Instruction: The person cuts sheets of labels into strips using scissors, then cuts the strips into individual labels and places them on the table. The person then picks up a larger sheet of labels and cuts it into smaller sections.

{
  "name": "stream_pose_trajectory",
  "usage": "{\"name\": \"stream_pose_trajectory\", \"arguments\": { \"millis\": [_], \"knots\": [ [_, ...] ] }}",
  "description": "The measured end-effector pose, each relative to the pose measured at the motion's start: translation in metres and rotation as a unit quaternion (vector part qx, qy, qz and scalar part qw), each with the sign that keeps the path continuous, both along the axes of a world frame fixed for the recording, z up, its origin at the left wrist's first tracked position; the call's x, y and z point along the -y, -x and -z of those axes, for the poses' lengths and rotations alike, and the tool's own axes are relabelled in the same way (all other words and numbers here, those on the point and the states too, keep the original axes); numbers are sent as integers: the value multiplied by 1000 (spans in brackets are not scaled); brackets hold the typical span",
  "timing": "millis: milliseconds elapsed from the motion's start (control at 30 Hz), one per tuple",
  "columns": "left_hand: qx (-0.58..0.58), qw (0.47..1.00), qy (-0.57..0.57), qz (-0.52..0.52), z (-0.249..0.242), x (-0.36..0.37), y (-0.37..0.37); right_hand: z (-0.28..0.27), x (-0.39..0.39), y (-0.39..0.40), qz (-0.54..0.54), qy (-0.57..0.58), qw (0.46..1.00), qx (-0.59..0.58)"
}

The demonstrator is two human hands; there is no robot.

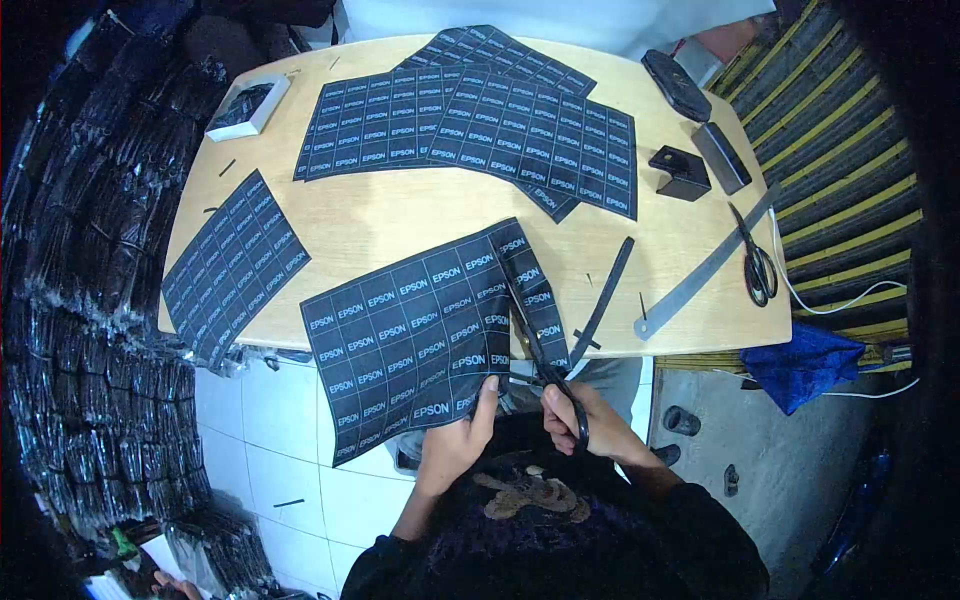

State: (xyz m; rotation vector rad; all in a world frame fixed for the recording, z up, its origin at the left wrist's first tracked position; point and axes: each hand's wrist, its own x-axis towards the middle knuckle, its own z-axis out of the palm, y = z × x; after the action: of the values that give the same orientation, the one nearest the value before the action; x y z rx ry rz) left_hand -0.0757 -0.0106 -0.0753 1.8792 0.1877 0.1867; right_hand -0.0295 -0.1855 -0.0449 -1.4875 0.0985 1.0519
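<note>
A black sheet (405, 335) printed with a grid of EPSON labels extends over the table's front edge. My left hand (455, 450) grips its lower edge, thumb on top and fingers hidden beneath. My right hand (590, 425) is closed around the handles of black scissors (533, 345). Their blades point away from me and lie along a cut line near the sheet's right side. Right of the cut, a one-label-wide strip (540, 300) bends away from the sheet. Just beyond it, a narrow dark offcut (605, 300) rests on the wood.
More printed sheets overlap at the back of the table (390, 210); one sheet (235, 265) overhangs the left edge. To the right are a steel ruler (700, 280), second scissors (758, 265), a black case (676, 87) and a tape dispenser (680, 172). Plastic-wrapped stacks (110, 250) line the left.
</note>
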Motion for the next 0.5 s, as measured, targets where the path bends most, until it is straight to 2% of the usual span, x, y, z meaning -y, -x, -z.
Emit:
{"name": "stream_pose_trajectory", "arguments": {
  "millis": [200,433,500],
  "knots": [
    [36,999,-1,-14,0,1,-1,1,1,-1,-6,9,1000,9],
    [-36,998,42,-5,-5,-1,0,-4,3,-5,-14,22,1000,14],
    [28,998,39,-28,2,0,-2,1,7,-5,-6,2,1000,-3]
  ]
}}
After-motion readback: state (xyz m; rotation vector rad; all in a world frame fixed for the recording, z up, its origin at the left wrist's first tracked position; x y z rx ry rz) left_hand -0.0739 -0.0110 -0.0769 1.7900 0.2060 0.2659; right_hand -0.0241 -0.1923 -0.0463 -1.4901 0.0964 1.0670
